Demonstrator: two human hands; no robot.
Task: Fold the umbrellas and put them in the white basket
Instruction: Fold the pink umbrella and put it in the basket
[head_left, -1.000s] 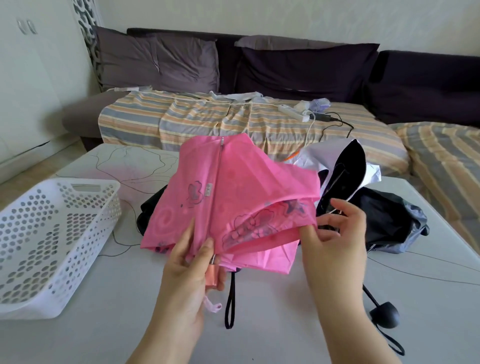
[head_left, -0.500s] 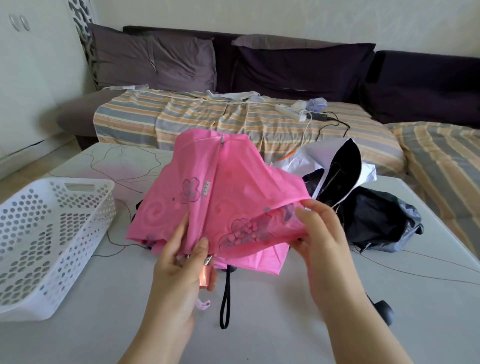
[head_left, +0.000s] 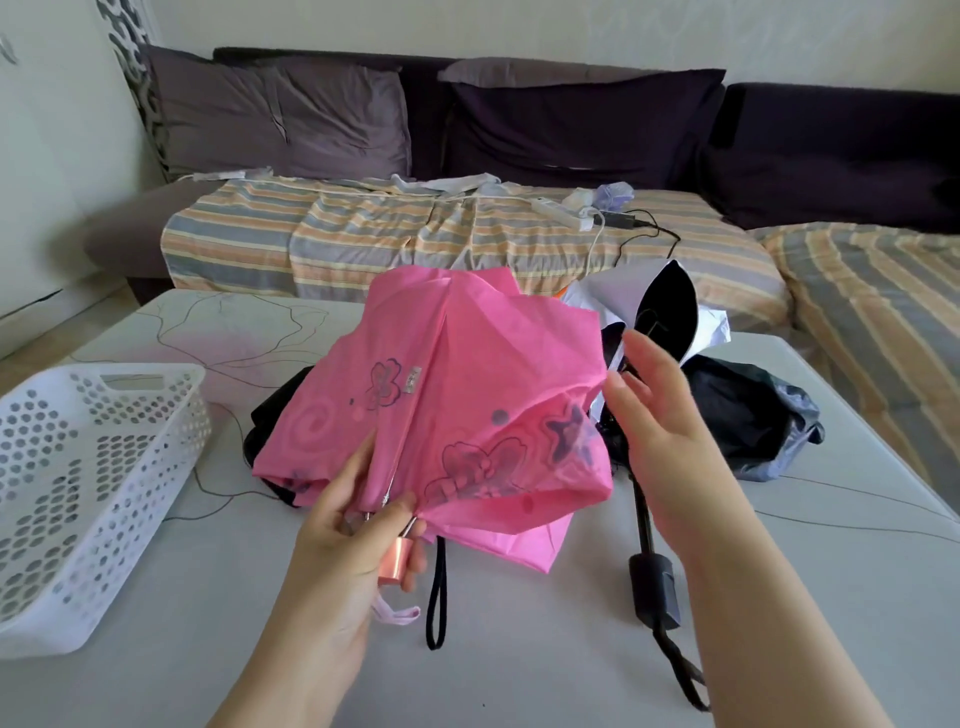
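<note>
The left hand (head_left: 358, 525) gripped the pink umbrella (head_left: 447, 410) by its handle, holding it above the grey table (head_left: 519, 675). The right hand (head_left: 660, 415) hovered beside the canopy's right edge, fingers straight, holding nothing. The white basket (head_left: 98, 467) stood at left, apart from the umbrella.

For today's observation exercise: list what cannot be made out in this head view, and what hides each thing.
- Black umbrella: mostly hidden behind the pink umbrella.
- White basket: near side cut off by the left edge.
- Pink umbrella's shaft: covered by its canopy and the left hand.
- Label on the pink canopy: too small to read.
- Right hand: hides the umbrella parts behind it.
</note>
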